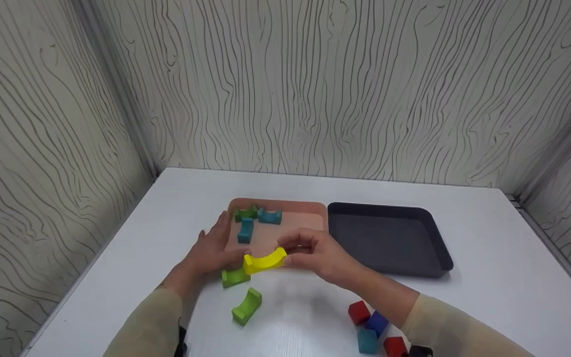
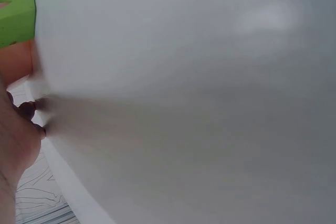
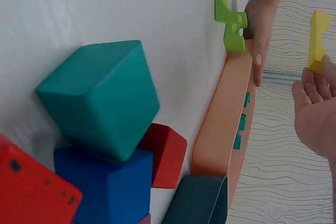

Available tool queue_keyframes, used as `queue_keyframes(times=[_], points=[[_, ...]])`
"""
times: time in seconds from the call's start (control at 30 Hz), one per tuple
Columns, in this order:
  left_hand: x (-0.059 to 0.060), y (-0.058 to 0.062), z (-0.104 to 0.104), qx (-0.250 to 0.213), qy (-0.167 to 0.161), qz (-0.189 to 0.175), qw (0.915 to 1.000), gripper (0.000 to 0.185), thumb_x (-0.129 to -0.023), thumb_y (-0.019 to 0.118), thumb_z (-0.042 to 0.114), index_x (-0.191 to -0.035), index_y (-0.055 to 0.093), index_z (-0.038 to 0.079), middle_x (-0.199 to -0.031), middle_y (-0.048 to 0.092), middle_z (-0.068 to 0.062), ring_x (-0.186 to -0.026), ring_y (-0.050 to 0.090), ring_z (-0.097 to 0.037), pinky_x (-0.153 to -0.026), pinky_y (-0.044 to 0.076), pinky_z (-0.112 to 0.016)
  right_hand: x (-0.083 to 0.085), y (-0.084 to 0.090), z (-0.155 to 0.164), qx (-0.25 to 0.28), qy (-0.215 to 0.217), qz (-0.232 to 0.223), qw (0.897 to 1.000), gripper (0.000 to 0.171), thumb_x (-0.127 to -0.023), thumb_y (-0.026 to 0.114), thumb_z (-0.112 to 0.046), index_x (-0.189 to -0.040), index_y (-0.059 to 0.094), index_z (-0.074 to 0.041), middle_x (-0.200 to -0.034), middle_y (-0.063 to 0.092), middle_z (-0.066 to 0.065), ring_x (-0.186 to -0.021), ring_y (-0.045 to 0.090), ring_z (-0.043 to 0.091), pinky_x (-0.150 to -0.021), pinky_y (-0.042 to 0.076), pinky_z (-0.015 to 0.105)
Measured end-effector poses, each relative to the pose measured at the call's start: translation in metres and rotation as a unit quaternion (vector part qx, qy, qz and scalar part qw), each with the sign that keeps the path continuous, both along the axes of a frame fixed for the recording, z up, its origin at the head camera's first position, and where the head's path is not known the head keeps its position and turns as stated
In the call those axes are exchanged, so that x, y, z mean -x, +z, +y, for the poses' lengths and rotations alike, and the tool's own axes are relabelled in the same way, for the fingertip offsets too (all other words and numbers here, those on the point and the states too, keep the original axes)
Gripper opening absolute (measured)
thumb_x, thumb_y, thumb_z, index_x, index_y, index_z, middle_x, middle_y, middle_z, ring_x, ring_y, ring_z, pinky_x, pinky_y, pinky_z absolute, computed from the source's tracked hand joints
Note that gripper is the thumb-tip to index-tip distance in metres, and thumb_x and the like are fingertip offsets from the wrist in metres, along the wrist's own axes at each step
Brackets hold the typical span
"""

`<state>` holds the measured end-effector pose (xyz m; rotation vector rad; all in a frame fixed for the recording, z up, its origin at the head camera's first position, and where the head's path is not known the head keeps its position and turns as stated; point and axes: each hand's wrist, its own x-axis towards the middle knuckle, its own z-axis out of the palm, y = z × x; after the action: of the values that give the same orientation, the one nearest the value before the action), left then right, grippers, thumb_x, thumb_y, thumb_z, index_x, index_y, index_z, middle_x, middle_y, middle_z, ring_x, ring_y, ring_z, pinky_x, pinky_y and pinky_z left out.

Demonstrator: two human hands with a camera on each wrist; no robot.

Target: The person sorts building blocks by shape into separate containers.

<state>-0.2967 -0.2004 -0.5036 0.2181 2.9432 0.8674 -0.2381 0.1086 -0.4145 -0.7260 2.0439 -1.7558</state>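
Observation:
My right hand (image 1: 322,258) pinches a yellow arch-shaped block (image 1: 264,262) by its right end, above the near edge of a salmon-pink tray (image 1: 303,219). Along that tray's left side, my left hand (image 1: 211,253) rests with its fingers stretched out. Its thumb reaches toward the near edge, close to the yellow block's left end. Inside the tray are a dark green arch block (image 1: 246,213) and two teal ones (image 1: 269,217). A light green arch block (image 1: 235,277) lies beside the left thumb, and another light green block (image 1: 247,306) lies nearer. The left wrist view catches only part of the left hand (image 2: 18,145).
A dark grey tray (image 1: 389,243) adjoins the pink one on the right. Below my right forearm sit several cubes: a red cube (image 1: 359,313), a blue cube (image 1: 377,322), a teal cube (image 1: 367,341) and another red cube (image 1: 395,346). Wood-patterned panels (image 1: 285,89) enclose the white table.

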Motion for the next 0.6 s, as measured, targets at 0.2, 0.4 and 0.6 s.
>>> queue_keyframes(times=[0.2,0.4,0.6], points=[[0.002,-0.002,-0.004,0.022,-0.009,-0.002,0.9997,0.128,-0.081,0.061,0.085,-0.172,-0.003,0.02,-0.178,0.009,-0.005,-0.162,0.017,-0.029,-0.127,0.002,-0.066,0.012,0.01,-0.002,0.019,-0.015,0.03,0.999,0.03,-0.1,0.075,-0.006,-0.129,0.072,-0.006,-0.133,0.066,0.018,-0.121,0.067,0.029,-0.101,0.056,0.03],[0.0,-0.001,-0.004,-0.002,-0.008,-0.006,0.9999,0.129,-0.082,0.064,0.082,-0.172,-0.005,0.02,-0.178,0.009,-0.006,-0.162,0.018,-0.032,-0.127,-0.001,-0.066,0.031,0.015,-0.005,0.044,-0.046,0.045,0.997,0.032,-0.098,0.075,-0.002,-0.13,0.071,-0.003,-0.132,0.067,0.016,-0.117,0.069,0.029,-0.1,0.058,0.034],[-0.002,-0.001,-0.001,-0.025,-0.002,0.0,0.9997,0.128,-0.081,0.07,0.077,-0.172,-0.004,0.024,-0.178,0.011,-0.005,-0.162,0.018,-0.033,-0.126,-0.003,-0.066,0.049,0.018,-0.009,0.046,-0.101,0.035,0.993,0.036,-0.096,0.076,-0.001,-0.132,0.069,-0.004,-0.129,0.07,0.011,-0.117,0.069,0.025,-0.1,0.057,0.032]])
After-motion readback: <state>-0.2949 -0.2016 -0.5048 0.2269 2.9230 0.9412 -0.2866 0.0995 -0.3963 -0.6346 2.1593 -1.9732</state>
